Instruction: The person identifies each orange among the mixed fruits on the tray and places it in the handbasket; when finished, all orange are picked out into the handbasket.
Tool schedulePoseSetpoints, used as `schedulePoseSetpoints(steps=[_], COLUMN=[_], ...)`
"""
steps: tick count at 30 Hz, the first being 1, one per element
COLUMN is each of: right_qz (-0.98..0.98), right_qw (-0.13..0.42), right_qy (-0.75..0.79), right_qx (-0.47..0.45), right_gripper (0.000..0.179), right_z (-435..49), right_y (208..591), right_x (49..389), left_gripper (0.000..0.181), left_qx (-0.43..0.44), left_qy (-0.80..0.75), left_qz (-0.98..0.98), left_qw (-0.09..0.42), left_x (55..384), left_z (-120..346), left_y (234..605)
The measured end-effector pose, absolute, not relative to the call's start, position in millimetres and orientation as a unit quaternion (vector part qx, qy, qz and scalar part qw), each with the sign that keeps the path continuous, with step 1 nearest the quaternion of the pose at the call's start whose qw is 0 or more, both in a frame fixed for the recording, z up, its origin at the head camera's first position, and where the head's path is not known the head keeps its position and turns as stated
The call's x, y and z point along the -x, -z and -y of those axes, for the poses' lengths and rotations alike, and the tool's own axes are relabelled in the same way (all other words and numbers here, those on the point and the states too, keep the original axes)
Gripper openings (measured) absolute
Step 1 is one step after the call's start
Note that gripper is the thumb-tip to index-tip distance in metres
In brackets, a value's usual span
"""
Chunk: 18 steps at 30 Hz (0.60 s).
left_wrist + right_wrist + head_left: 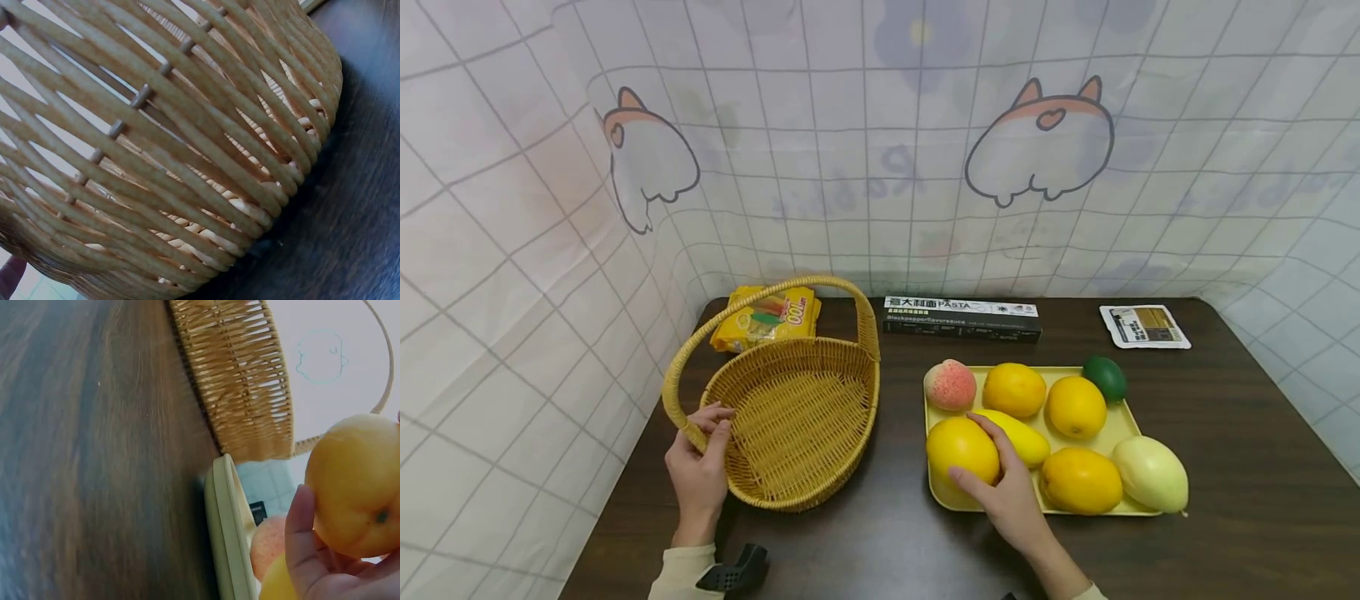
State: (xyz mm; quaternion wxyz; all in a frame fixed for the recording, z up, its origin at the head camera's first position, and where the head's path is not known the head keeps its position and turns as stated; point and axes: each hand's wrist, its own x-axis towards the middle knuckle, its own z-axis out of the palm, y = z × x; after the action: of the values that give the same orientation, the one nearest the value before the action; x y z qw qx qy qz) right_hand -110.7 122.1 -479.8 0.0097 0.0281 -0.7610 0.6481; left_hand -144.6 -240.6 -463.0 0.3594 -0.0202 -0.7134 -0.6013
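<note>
In the head view my left hand [700,462] grips the near left side of a wicker basket [868,417], where its arched handle [767,287] meets the rim. The basket's woven wall [187,144] fills the left wrist view. My right hand [1011,496] holds a round orange [958,454] over the left front corner of a pale yellow tray [951,500]. In the right wrist view the thumb and fingers wrap the orange [356,481], its green stem end showing. Under and beside it lie a long yellow fruit [1026,442] and a peach [951,385].
The tray also bears another orange [1077,407], two yellow-orange fruits [1015,389], a pale green fruit [1150,473] and a dark green one [1105,379]. Behind stand a yellow packet [763,321], a black pasta box [962,321] and a small flat pack [1145,326].
</note>
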Motion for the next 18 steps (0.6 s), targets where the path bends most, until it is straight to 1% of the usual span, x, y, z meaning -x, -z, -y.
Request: schedulePoseSetpoints(steps=[4,9,14,18], right_qz=[0.710,0.657,0.634,0.641], right_qw=[-0.004,-0.018,-0.010,-0.020], right_qy=[-0.701,-0.748,-0.765,-0.755], right_qx=[-0.060,-0.092,-0.115,-0.136], right_gripper=[0.068,0.070,0.070,0.068], right_z=[-116,-100,-76,-56], right_y=[476,460,440,431], right_x=[112,115,130,143], left_gripper=[0.014,0.014,0.013,0.009], left_qx=[0.028,0.037,0.028,0.011], left_qy=[0.603,0.607,0.604,0.582], left_qz=[0.713,0.711,0.711,0.724], left_qw=[0.356,0.354,0.359,0.368], left_x=[145,147,146,144], left_z=[239,237,238,239], left_y=[463,462,462,462])
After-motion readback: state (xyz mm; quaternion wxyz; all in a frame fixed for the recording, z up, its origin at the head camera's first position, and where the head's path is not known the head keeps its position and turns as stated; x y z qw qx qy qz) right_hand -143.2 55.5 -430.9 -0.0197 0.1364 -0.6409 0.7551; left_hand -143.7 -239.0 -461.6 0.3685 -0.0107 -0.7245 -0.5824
